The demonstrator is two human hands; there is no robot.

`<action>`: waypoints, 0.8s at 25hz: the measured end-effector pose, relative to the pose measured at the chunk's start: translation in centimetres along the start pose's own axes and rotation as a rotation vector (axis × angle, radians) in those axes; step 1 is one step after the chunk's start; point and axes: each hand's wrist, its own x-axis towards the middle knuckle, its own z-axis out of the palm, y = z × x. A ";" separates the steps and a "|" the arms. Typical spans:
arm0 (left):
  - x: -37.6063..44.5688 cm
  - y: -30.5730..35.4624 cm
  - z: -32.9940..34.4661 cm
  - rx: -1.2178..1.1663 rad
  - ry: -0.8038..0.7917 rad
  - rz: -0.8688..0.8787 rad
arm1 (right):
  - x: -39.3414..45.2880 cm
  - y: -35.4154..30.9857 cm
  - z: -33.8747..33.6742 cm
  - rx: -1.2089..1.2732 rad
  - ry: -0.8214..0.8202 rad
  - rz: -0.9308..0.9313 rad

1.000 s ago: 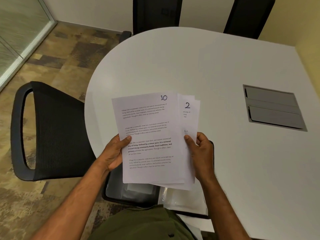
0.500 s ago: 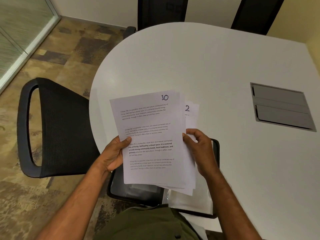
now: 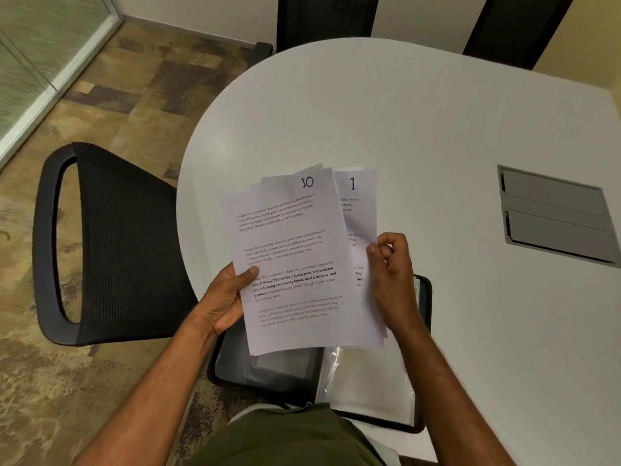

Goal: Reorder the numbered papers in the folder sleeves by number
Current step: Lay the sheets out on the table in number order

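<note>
You hold a fanned stack of papers (image 3: 295,264) above the near edge of the white table (image 3: 420,129). Your left hand (image 3: 225,297) grips the stack at its left edge — thumb pressed on the front of the top sheet, the other fingers hidden behind. That top sheet is marked 10 and tilts a little to the left. Your right hand (image 3: 393,277) pinches the right edge of sheet 1 (image 3: 358,210), which shows from behind the top sheet on the right side, its number in the upper corner; the fingers are curled, the thumb on the paper's front. More sheet corners peek out behind the 10 at the top. Below the papers, the black folder (image 3: 425,331) lies open at the table's edge near your body — its clear sleeves (image 3: 369,381) catch the light on the right half. A black mesh chair (image 3: 111,243) stands to the left of the table, and a grey hatch (image 3: 554,213) is set in the tabletop well to the right
</note>
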 end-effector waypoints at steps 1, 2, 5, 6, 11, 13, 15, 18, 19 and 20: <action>0.1 0.0 -0.1 0.013 -0.014 -0.015 | 0.3 -0.1 0.1 -0.004 -0.029 -0.016; 0.2 -0.1 -0.1 0.026 -0.020 -0.027 | 0.8 -0.2 0.4 -0.011 -0.058 -0.028; 0.9 0.1 -0.3 0.071 0.021 -0.023 | 2.9 0.0 1.3 -0.064 -0.098 -0.053; 1.2 0.2 -0.3 0.087 0.043 -0.015 | 4.0 0.5 1.6 -0.073 -0.101 -0.052; 3.4 1.1 -2.4 0.079 0.145 -0.029 | 10.8 4.3 2.7 -0.084 0.008 0.022; 4.5 1.4 -3.7 0.063 0.198 -0.043 | 13.8 5.6 2.7 -0.079 0.145 0.057; 5.7 1.4 -5.2 0.057 0.254 -0.059 | 16.9 7.2 3.1 -0.053 0.282 0.098; 7.3 1.0 -6.8 0.079 0.304 -0.106 | 20.7 10.3 3.8 -0.069 0.361 0.159; 7.9 0.7 -7.4 0.089 0.315 -0.126 | 22.1 11.7 4.2 -0.096 0.378 0.172; 8.5 0.5 -7.9 0.095 0.330 -0.143 | 23.4 12.9 4.6 -0.118 0.397 0.178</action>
